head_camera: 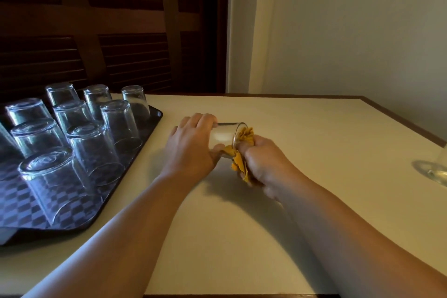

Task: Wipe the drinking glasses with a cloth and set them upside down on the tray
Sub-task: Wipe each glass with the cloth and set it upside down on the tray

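My left hand (191,147) was curled round the base end of the glass (225,136), holding it on its side low at the worktop (290,123), mouth to the right; resting or lifted, I could not tell. My right hand (263,164) was clenched on the cloth (238,164), part of it stuffed into the mouth. I judged myself mid-wipe, on the inside. Next I would need to draw the cloth out, turn the glass mouth down and stand it on the tray (19,203) at my left, clear of the upturned glasses (96,150). Another glass (435,169) waited far right.

Cream table (290,213), tray (157,113) at left, glass (434,170) far right
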### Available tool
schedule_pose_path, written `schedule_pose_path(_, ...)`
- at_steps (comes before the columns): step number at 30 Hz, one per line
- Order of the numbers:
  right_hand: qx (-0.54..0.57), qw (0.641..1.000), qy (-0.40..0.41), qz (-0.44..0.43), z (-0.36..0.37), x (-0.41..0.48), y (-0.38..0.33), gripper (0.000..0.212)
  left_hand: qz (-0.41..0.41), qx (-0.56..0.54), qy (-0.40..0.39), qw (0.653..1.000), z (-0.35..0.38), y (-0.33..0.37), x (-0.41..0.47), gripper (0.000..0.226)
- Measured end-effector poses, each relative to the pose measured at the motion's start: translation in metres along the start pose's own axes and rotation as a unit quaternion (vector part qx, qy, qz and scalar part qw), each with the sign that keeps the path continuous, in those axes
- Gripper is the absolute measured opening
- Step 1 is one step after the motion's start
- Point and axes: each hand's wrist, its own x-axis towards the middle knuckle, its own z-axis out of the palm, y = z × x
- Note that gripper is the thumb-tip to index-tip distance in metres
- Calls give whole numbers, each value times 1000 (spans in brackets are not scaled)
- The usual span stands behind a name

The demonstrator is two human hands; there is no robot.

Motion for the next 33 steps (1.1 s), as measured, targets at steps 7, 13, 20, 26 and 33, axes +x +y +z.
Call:
schedule_pose_path(7,-121,974,57,-184,-18,6,3,18,28,-59,-62,996,-7,2,-3,54)
schedule_pose_path(13,-140,984,54,-98,-6,4,2,19,14,-24,-50,998,-5,4,-1,61)
schedule_pose_path(20,-28,995,67,-73,-10,3,0,20,22,-9,-45,999,-9,13,0,54)
schedule_pose_path(26,-179,955,92,-217,-13,9,2,9,36,-40,-37,998,-10,7,3,58)
schedule_pose_path(33,8,997,67,-48,-7,9,4,18,10,-25,-41,999,-4,10,-3,52)
